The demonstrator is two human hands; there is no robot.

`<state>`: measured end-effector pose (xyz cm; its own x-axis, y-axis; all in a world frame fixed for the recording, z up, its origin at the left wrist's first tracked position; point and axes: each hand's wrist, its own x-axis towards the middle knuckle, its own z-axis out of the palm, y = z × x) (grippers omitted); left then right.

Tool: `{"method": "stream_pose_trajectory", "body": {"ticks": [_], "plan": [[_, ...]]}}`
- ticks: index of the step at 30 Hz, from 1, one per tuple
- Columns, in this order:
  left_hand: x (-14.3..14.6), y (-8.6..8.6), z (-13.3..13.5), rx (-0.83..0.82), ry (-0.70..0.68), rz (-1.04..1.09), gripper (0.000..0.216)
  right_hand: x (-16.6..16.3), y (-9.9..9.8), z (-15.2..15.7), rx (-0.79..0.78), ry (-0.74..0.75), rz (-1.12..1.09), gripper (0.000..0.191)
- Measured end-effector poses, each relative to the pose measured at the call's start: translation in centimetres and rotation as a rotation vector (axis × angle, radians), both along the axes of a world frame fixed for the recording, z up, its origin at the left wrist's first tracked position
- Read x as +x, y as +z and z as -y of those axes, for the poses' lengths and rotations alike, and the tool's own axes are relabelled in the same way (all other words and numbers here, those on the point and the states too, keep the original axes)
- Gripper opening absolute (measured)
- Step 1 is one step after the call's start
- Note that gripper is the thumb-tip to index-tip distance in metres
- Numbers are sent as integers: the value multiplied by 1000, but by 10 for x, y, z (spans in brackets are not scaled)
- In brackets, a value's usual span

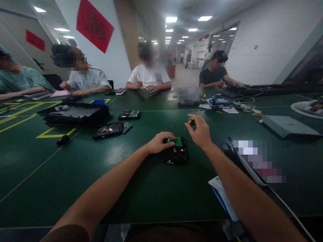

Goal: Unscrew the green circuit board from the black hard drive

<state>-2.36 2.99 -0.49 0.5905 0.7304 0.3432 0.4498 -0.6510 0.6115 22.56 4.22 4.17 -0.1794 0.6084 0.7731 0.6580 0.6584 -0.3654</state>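
Note:
A black hard drive (175,155) lies on the green table in front of me, with a green circuit board (178,141) on its far half. My left hand (160,142) rests over the drive's left side, its thumb and fingers closed on the drive and touching the board. Up and to the right of the drive, my right hand (200,131) pinches a small screwdriver (191,121) by its yellow and black handle. The screwdriver's thin dark shaft points down near the drive's far right corner; whether the tip touches anything I cannot tell.
Other hard drives (108,130) (129,114) lie to the left, near a black tray (75,112). Cables and a bowl (219,104) sit farther back at right, beyond a grey metal box (290,127). A white and blue packet (222,195) lies beneath my right forearm. Several people sit across the table.

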Motion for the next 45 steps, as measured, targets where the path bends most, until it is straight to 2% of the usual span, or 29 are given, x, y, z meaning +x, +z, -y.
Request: {"method": "stream_pose_trajectory", "body": {"ticks": [3,11,26,45], "plan": [[-1,0,0,-22,9,4,29,-2,-2,0,-17,2,31,40],[-2,8,3,-92,12,-12,26,-3,-4,2,-90,-34,100,62],[-3,9,1,-167,-18,3,28,-4,-6,2,-174,-14,114,72],[-10,20,-2,-303,-155,26,17,-3,-7,2,-168,10,108,69]]}}
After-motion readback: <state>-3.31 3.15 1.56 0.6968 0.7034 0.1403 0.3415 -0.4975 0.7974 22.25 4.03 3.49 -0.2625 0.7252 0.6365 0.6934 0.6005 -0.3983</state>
